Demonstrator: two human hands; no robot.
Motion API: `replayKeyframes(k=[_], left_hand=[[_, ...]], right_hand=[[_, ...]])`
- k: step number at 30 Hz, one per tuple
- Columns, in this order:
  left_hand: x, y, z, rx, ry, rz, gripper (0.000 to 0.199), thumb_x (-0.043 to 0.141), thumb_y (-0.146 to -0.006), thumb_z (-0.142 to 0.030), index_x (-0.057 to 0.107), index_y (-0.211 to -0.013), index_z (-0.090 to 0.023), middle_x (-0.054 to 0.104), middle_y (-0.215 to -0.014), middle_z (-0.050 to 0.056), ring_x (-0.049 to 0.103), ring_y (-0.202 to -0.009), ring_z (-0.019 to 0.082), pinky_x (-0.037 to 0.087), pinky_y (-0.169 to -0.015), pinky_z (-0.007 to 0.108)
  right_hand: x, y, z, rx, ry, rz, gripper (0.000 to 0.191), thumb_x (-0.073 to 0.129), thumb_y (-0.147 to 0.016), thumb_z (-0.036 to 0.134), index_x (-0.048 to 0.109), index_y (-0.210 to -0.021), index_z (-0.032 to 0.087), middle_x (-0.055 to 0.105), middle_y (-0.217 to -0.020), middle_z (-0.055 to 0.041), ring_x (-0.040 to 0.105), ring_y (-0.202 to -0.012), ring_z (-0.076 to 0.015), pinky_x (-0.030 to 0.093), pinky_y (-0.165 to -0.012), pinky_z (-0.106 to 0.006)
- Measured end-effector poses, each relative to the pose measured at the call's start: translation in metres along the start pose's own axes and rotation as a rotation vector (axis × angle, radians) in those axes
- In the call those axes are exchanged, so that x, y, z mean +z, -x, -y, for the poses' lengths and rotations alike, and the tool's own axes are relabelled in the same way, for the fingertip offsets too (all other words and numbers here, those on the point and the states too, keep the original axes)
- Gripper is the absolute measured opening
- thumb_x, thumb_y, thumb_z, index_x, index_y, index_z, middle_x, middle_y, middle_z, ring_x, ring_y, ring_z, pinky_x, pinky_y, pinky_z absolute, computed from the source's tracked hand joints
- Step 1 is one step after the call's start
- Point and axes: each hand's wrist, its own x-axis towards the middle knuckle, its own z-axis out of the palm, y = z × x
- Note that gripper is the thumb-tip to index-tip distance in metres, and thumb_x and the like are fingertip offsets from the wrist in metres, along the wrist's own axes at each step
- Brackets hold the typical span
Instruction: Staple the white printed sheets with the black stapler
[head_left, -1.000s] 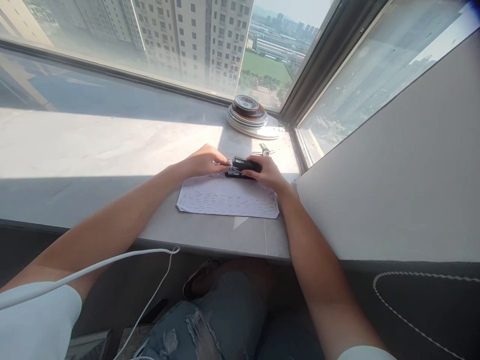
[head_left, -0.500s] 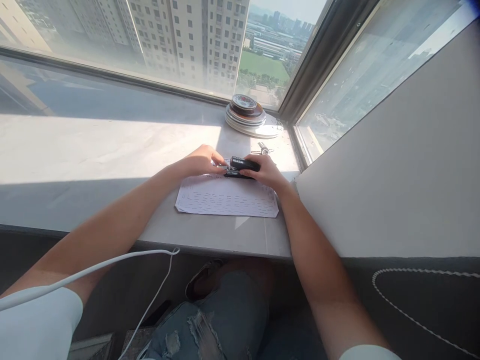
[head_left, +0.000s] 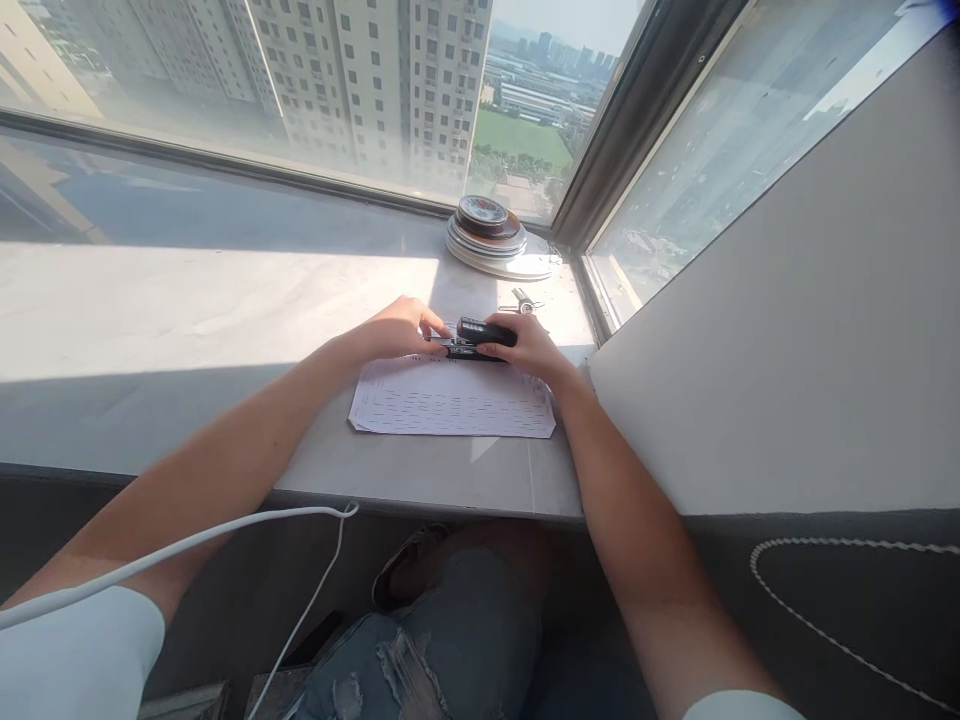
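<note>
A black stapler lies over the far part of some printed paper sheets, its top arm lifted away from its base. My right hand is closed around the rear of the stapler from the right, thumb low and fingers over the top. At the stapler's front end, my left hand has its thumb and fingers closed on the metal part between arm and base. Whether a small piece sits between those fingertips is hidden. The sheets lie flat, with dark marks across them and clipped-looking corners.
Beyond the stapler, a bunch of keys lies on the pale sill. A stack of plates stands by the window corner. A white wall closes the right side. One white cable hangs across the front left.
My left hand's fingers have shifted slightly to the left at the stapler's front, where a bit more metal shows. My right hand keeps its hold; the view has moved a little.
</note>
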Motion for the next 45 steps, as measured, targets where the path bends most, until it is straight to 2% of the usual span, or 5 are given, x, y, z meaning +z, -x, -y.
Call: replayKeyframes(k=[9, 23, 30, 36, 45], left_hand=[[-0.032, 0.020, 0.013, -0.049, 0.267, 0.121, 0.034, 0.087, -0.075, -0.040, 0.088, -0.108, -0.031, 0.083, -0.112, 0.010, 0.075, -0.100, 0.025, 0.059, -0.084, 0.037], [-0.013, 0.010, 0.011, 0.156, 0.140, 0.022, 0.024, 0.082, -0.075, -0.034, 0.083, -0.099, -0.029, 0.077, -0.093, 0.003, 0.064, -0.088, 0.019, 0.050, -0.081, 0.032], [-0.033, -0.001, 0.045, 0.007, 0.509, -0.474, 0.048, 0.058, -0.094, -0.070, 0.070, -0.085, -0.024, 0.063, -0.073, 0.005, 0.057, -0.067, 0.016, 0.044, -0.060, 0.030], [-0.029, -0.007, 0.047, -0.039, 0.647, -0.486, 0.042, 0.066, -0.093, -0.061, 0.068, -0.083, -0.020, 0.050, -0.061, 0.000, 0.039, -0.051, 0.010, 0.027, -0.046, 0.025], [-0.024, -0.012, 0.054, -0.002, 0.759, -0.461, 0.035, 0.072, -0.092, -0.049, 0.075, -0.081, -0.015, 0.049, -0.061, -0.001, 0.035, -0.047, 0.007, 0.017, -0.041, 0.021]], right_hand=[[-0.004, 0.004, 0.001, 0.012, -0.099, -0.012, 0.037, 0.079, -0.086, 0.052, 0.079, -0.105, 0.021, 0.074, -0.094, -0.0036, 0.064, -0.085, -0.0214, 0.046, -0.074, -0.033], [0.028, -0.005, 0.022, -0.080, -0.058, 0.035, 0.036, 0.078, -0.085, 0.055, 0.074, -0.098, 0.021, 0.071, -0.086, -0.0032, 0.061, -0.080, -0.0211, 0.045, -0.074, -0.032], [0.030, -0.005, 0.038, -0.152, -0.132, 0.214, 0.042, 0.075, -0.090, 0.062, 0.076, -0.104, 0.022, 0.074, -0.094, -0.0042, 0.064, -0.085, -0.0216, 0.048, -0.077, -0.034], [-0.009, 0.001, -0.002, 0.140, 0.066, -0.479, 0.050, 0.045, -0.107, 0.059, 0.071, -0.084, 0.023, 0.071, -0.083, -0.0061, 0.064, -0.085, -0.0234, 0.050, -0.084, -0.040], [-0.030, -0.035, -0.053, 0.289, 0.606, -0.176, 0.032, 0.054, -0.103, 0.028, 0.073, -0.078, 0.024, 0.072, -0.101, -0.0097, 0.064, -0.096, -0.0279, 0.052, -0.090, -0.046]])
